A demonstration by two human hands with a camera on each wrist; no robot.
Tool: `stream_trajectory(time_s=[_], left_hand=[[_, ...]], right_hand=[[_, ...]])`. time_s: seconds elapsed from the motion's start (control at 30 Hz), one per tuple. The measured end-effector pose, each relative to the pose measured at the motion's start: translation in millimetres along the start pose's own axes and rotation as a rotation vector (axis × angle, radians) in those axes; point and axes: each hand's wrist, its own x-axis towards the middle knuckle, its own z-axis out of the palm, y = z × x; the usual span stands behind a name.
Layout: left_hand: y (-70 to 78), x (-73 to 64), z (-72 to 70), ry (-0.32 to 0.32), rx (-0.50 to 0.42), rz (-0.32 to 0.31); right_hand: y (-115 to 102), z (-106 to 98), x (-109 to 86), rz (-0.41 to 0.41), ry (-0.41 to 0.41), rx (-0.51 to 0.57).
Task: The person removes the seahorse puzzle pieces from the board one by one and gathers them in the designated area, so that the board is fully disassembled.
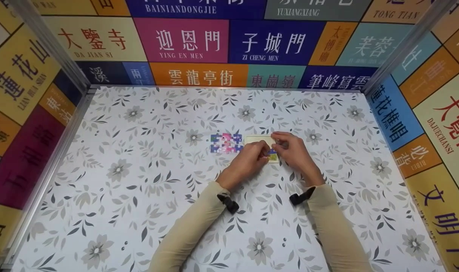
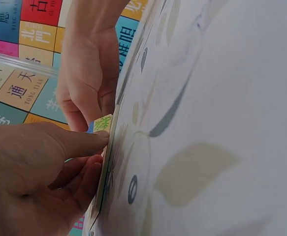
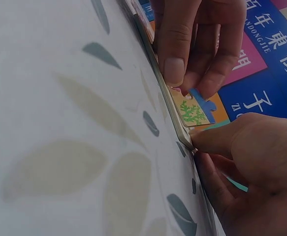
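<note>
A shallow cream puzzle tray (image 1: 254,139) lies on the patterned tabletop under both hands. In its near right corner, a yellow puzzle piece with green coral and a blue edge (image 3: 195,112) shows clearly in the right wrist view. My left hand (image 1: 251,156) is over the tray's near side, thumb and fingers pinching a puzzle piece mostly hidden beside the coral one. At the tray's right edge, my right hand (image 1: 293,149) grips the rim, its thumb (image 3: 209,140) by the corner. To the left lies a block of joined pink and blue puzzle pieces (image 1: 225,143).
The white tabletop (image 1: 191,211) carries a grey leaf and flower print. Panels with coloured signs (image 1: 184,39) stand at the back and both sides, joined by metal corner posts. A dark strap camera (image 1: 229,204) sits on each wrist.
</note>
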Motion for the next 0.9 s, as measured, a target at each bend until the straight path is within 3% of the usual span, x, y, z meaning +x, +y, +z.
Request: stream_trajectory(time_s=[0.63,0.9], left_hand=[[2.1,1.4,4.5,0.022,0.004,-0.048],[3.4,0.3,6.3,0.043,0.008,-0.033]], right_hand=[[-0.1,-1.4,0.0,-0.002,0.003,-0.01],[0.7,-0.4,0.1,-0.011,0.004,0.0]])
